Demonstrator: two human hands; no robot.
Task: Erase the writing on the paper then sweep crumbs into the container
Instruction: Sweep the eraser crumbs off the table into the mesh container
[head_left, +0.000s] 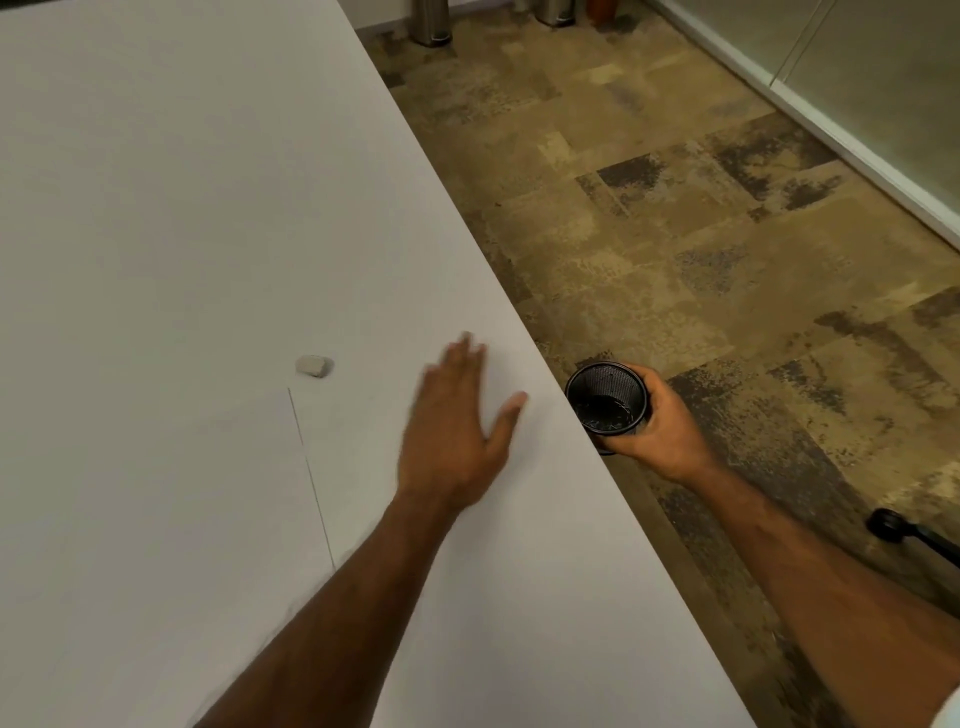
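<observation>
A white sheet of paper (156, 519) lies on the white table (182, 182); I make out no writing on it. A small white eraser (313, 366) rests just beyond the paper's far right corner. My left hand (457, 431) is flat and open on the table between the paper and the table's right edge, fingers slightly blurred. My right hand (660, 423) holds a black mesh container (607, 399) just off the table's right edge, its rim about level with the tabletop. Crumbs are too small to see.
The table's right edge (519, 306) runs diagonally from top centre to bottom right. Beyond it is mottled brown carpet (701, 234). A black chair-base caster (891, 527) sits at lower right. Metal bins (430, 23) stand at the far wall.
</observation>
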